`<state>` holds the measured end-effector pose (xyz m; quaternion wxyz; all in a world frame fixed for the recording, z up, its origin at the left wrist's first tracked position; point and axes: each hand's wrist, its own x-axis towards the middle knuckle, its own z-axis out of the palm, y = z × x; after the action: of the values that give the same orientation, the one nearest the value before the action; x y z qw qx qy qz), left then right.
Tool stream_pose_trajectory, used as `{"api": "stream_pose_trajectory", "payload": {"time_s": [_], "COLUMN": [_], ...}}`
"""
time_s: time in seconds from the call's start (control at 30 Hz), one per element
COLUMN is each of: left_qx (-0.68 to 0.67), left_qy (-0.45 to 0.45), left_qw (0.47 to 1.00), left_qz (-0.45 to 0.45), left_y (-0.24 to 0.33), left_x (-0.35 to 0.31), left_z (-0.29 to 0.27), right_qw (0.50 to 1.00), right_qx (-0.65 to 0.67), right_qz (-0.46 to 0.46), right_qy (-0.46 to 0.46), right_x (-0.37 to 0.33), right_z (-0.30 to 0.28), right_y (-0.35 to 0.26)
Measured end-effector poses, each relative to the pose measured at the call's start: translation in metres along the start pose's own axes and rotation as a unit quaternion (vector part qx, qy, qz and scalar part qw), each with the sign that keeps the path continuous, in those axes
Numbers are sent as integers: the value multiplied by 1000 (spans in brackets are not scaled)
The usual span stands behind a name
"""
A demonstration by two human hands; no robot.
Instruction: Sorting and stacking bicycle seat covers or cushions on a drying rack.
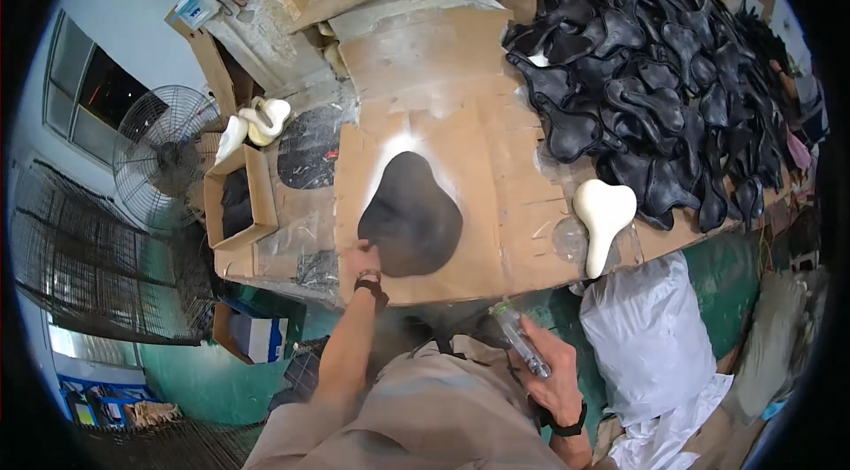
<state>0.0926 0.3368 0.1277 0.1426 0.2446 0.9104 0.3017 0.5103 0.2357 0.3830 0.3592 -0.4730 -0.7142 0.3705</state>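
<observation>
A black bicycle saddle cover (413,218) lies flat on a cardboard sheet (487,249), with a whitish powdery halo on the board around its narrow end. My left hand (362,259) is at the cover's lower left edge, its fingers closed on the rim. Off the table's front edge, near my body, my right hand (551,373) grips a clear, tube-shaped bottle (521,339) with a greenish end pointing up toward the table. A cream saddle foam (604,218) lies at the table's right front, apart from both hands.
A big heap of black saddle covers (646,89) fills the right back of the table. An open cardboard box (239,204) and cream foam pieces (264,120) sit at the left. A wire-caged fan (166,156) stands beyond; a stuffed white bag (651,328) is on the right floor.
</observation>
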Motion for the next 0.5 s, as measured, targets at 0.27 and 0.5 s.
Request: {"api": "stream_pose_trajectory", "payload": {"time_s": [0.27,0.5], "left_qx": [-650,-774], "left_qy": [-245,-190], "left_qw": [648,583], "left_qz": [-311,-159], "left_y": [-40,75], "left_x": [56,78], "left_z": [9,-83], "right_qw": [999,994], "right_qx": [8,4], "right_qz": [14,36], "right_qy": [-43,-102], "right_x": [4,15], "right_z": [8,3], "right_y": [7,8]}}
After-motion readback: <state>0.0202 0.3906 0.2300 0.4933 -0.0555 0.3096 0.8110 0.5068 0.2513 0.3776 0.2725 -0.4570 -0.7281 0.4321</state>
